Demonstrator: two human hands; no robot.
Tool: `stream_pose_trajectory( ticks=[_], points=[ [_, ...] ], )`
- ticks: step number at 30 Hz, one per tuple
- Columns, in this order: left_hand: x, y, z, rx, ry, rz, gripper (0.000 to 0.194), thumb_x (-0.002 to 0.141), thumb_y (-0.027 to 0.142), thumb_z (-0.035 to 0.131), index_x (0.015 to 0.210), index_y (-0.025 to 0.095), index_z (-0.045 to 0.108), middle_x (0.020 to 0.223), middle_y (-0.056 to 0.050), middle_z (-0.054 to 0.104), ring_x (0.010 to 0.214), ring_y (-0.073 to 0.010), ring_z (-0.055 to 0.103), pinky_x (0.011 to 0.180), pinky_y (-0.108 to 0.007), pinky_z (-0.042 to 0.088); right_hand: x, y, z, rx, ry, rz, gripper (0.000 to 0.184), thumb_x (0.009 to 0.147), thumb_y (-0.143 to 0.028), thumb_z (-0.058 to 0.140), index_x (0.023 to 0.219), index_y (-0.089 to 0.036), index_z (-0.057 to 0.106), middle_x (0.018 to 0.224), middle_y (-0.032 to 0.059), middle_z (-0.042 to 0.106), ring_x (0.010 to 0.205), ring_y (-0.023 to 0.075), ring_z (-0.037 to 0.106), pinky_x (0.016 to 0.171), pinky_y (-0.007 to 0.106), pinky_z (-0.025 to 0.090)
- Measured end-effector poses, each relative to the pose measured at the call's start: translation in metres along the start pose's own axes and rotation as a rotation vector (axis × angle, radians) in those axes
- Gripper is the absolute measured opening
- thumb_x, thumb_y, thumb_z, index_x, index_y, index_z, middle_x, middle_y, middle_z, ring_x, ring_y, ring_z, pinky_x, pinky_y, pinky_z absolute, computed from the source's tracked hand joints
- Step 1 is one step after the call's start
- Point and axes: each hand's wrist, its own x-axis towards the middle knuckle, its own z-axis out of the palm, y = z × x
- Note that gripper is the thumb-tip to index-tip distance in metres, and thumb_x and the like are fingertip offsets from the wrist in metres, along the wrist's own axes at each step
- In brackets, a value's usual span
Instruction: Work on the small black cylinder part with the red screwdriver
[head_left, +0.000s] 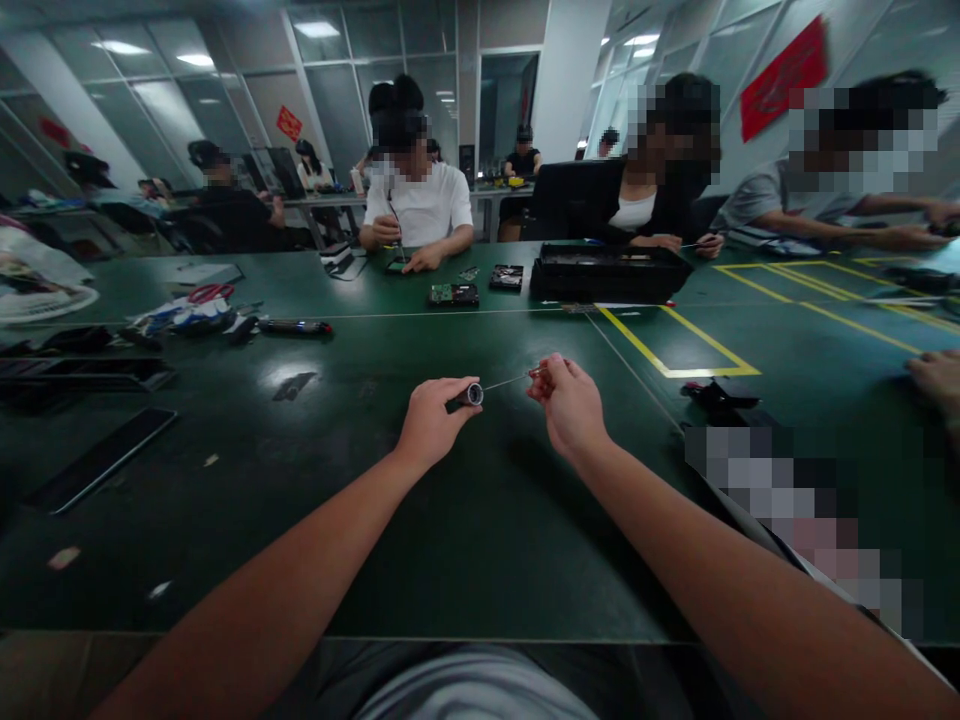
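Observation:
My left hand (433, 420) is closed around a short dark cylinder (472, 394), whose round end with a pale rim faces the camera and the right. From beside that end a thin, straight, shiny rod or wire (504, 383) runs to my right hand (568, 400). The fingers of my right hand pinch its far end, where a small shiny piece with a reddish tint (534, 373) shows at the fingertips. Whether the rod enters the cylinder or only passes by it, I cannot tell. Both hands are above the green table (450, 560).
A dark flat panel (105, 460) lies at left, below a pen-like tool (296, 327) and red-handled scissors (210, 293). Across the table are a circuit board (454, 294), a long black bin (611, 273) and seated people. Black parts (724, 393) lie at right.

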Motion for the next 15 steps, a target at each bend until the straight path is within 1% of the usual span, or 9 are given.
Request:
stream_pose_trajectory(
  ticks=[3, 10, 13, 15],
  points=[
    [-0.001, 0.001, 0.0, -0.009, -0.001, 0.003, 0.042, 0.084, 0.02, 0.078, 0.124, 0.029, 0.07, 0.121, -0.005, 0.074, 0.113, -0.0254, 0.065, 0.103, -0.048, 0.046, -0.008, -0.006, 0.004, -0.048, -0.034, -0.058, 0.025, 0.087, -0.049, 0.063, 0.086, -0.024, 0.062, 0.077, -0.0003, 0.063, 0.069, 0.0151, 0.06, 0.068, 0.031, 0.053],
    [0.0, 0.002, 0.002, -0.012, 0.017, 0.008, 0.043, 0.083, 0.02, 0.08, 0.123, 0.028, 0.071, 0.121, -0.005, 0.074, 0.112, -0.0254, 0.065, 0.101, -0.046, 0.047, -0.013, -0.01, 0.005, -0.132, -0.082, -0.143, 0.019, 0.091, -0.041, 0.061, 0.088, -0.022, 0.063, 0.074, -0.001, 0.064, 0.068, 0.0146, 0.058, 0.067, 0.032, 0.048],
    [-0.001, 0.002, 0.001, -0.021, 0.016, 0.001, 0.043, 0.083, 0.019, 0.08, 0.124, 0.028, 0.071, 0.121, -0.005, 0.074, 0.112, -0.0254, 0.065, 0.102, -0.047, 0.047, -0.015, -0.01, 0.004, -0.172, -0.114, -0.166, 0.02, 0.093, -0.041, 0.061, 0.092, -0.022, 0.065, 0.078, 0.0, 0.066, 0.071, 0.0153, 0.06, 0.07, 0.033, 0.049],
    [-0.001, 0.003, 0.001, -0.019, 0.011, -0.005, 0.043, 0.083, 0.02, 0.079, 0.124, 0.028, 0.071, 0.121, -0.005, 0.074, 0.112, -0.0256, 0.065, 0.102, -0.047, 0.047, -0.016, -0.012, 0.002, -0.227, -0.113, -0.194, 0.023, 0.093, -0.044, 0.061, 0.091, -0.022, 0.066, 0.078, 0.0004, 0.066, 0.07, 0.0157, 0.061, 0.068, 0.033, 0.049]
  ],
)
